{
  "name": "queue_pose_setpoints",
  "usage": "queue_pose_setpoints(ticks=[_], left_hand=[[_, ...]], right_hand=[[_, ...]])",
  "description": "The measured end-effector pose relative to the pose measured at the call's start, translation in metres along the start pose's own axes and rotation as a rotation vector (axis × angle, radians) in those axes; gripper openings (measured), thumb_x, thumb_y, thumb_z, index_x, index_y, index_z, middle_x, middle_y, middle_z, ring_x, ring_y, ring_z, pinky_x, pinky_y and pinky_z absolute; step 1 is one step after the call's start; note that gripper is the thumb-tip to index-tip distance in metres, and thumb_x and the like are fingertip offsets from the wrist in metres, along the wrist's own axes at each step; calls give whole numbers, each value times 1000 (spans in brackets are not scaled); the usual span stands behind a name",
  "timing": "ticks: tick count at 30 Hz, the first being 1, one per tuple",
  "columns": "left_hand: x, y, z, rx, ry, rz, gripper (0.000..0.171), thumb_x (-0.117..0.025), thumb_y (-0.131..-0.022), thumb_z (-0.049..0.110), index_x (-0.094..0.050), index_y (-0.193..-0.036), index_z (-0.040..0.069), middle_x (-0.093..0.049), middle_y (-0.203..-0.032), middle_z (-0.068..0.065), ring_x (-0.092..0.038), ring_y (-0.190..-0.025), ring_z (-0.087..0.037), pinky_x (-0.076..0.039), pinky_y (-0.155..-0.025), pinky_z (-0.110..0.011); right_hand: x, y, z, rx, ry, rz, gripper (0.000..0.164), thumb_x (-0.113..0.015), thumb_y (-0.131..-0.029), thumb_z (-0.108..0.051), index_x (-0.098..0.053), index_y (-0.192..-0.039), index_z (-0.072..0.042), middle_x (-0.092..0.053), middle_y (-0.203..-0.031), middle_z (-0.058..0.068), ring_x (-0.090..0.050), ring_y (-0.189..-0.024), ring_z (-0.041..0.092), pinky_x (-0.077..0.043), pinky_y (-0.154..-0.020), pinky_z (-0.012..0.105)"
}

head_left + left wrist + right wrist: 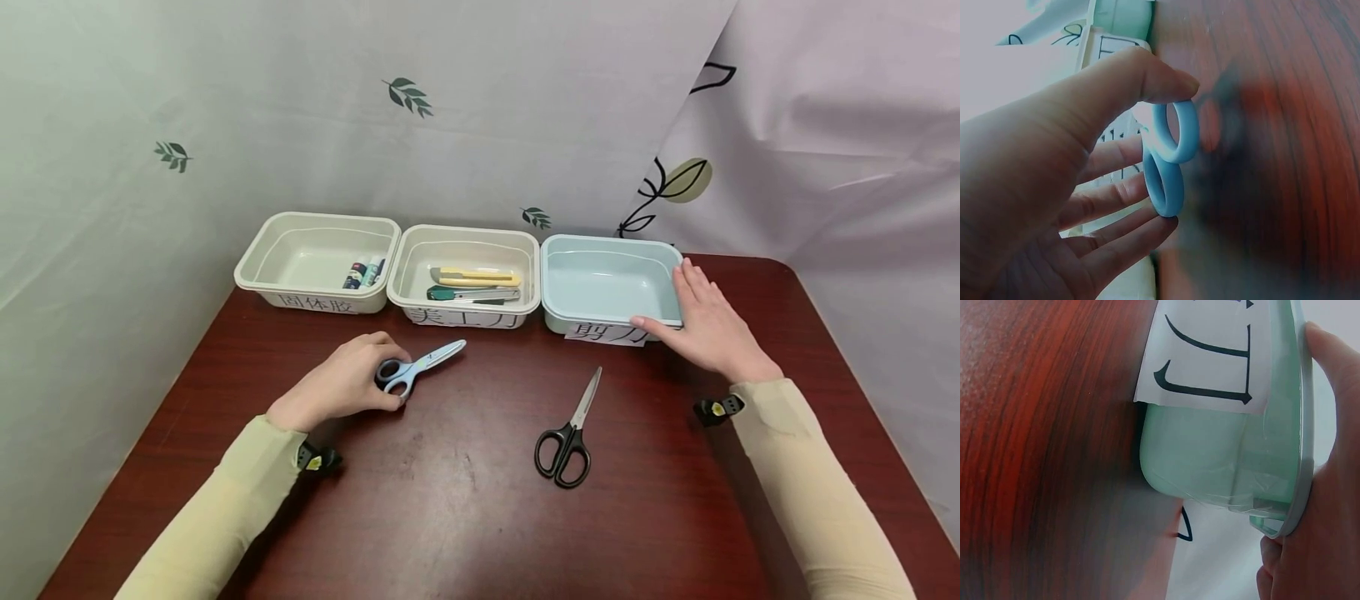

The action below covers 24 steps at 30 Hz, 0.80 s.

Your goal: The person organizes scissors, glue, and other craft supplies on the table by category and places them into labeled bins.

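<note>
In the head view my left hand [348,375] holds light blue scissors [429,360] by the finger rings, blades aimed toward the bins. The left wrist view shows the thumb against one ring [1188,131] and a fingertip at the other. My right hand [712,325] rests at the front right corner of a light blue bin [600,321], its thumb on the front rim and its straight fingers along the right side. Nothing lies inside this bin. Black-handled scissors [564,450] lie on the table between the hands, tips toward the bins.
Left of the blue bin stands a beige bin [397,292] with utility knives [476,277]. Farther left, another pale bin [247,275] contains several glue sticks [363,273]. All three carry paper labels in front. A curtain [300,100] hangs behind the dark red table [450,517].
</note>
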<state>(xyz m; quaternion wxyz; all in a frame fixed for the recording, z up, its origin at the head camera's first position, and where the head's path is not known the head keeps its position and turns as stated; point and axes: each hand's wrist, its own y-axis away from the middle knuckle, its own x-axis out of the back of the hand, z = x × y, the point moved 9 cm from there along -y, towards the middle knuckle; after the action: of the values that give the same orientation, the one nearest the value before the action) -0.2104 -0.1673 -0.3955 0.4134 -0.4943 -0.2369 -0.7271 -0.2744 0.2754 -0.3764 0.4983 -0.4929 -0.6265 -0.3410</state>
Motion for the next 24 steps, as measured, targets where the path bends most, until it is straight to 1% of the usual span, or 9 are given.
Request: queue_pose_setpoints(ticks=[6,9,15,24], left_hand=[[-12,-9,10,-30,16,-29,41,-84,-71,23,-73,-109,11,-61,-101,1,-56,-94,-19,-46,-83,-38],[-15,-13,15,-46,23,-26,41,-84,-70,23,-73,-109,12,-61,-101,1,-56,-96,-19,-46,-84,-37],[-15,-20,24,-68,28,-8,38,-83,-72,22,-73,-108,13,-61,-101,1,-55,-94,-17,-45,-84,-37],[-17,-35,41,-106,62,-15,40,-84,-72,23,-73,-109,13,-61,-103,0,-55,-95,-17,-45,-84,-33]], right_hand=[[-2,0,2,0,1,4,108,-58,-94,-63,-10,-158,9,2,-167,23,2,-153,36,-2,-122,48],[-1,-1,2,3,1,9,108,-59,-94,-63,-10,-158,9,1,-167,24,1,-153,37,-2,-122,49],[0,-1,2,3,5,10,108,-58,-94,-64,-10,-158,9,1,-167,23,1,-153,36,-4,-122,50],[-1,-1,3,-2,2,6,108,-59,-94,-64,-10,-158,9,0,-166,24,1,-153,36,-5,-122,51]])
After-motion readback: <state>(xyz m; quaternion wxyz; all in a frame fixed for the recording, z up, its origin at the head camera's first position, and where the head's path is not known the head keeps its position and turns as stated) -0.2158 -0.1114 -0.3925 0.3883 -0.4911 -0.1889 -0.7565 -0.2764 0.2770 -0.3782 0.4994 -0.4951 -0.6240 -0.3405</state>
